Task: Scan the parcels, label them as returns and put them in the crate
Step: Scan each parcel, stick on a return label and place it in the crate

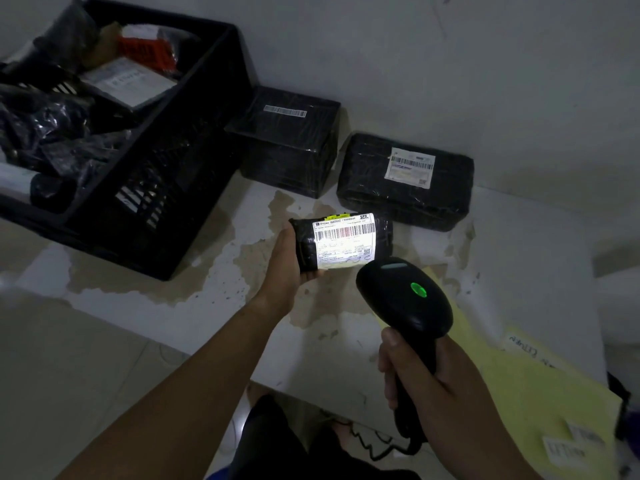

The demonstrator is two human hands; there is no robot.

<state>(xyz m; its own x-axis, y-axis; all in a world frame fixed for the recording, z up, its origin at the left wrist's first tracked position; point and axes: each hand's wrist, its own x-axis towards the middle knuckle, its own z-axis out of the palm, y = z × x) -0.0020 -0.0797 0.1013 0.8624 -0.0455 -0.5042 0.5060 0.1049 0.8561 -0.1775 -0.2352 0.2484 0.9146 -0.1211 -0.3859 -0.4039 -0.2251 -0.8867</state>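
While the left hand (291,261) curls round one end of a small parcel (305,242) and holds it, seemingly clear of the tabletop (207,306), with its shipping label (344,242) turned up, the right hand (422,372) is wrapped round the grip of a scanner (405,296) whose nose sits just beside the label's lower edge. A green light (418,289) glows on the scanner, and a reddish streak crosses the barcode, so the scan looks to be under way or just read. The crate (194,161), already holding wrapped parcels, stands at the left. A boxy parcel (287,150) and a flatter parcel (367,188) lie beyond, near the wall. A yellow sheet (536,393) carrying white stickers (568,448) lies at the right.

The label bends over a rounded, glossy wrap, so a tilt or glare could spoil the read. Held by one end only, the parcel might slip on its slick film during the move to the crate. It could also go in unlabelled, since no return sticker can be made out on it. The scanner's cord hangs below the tabletop edge and could snag. Whether the stained patches are wet, I cannot tell.
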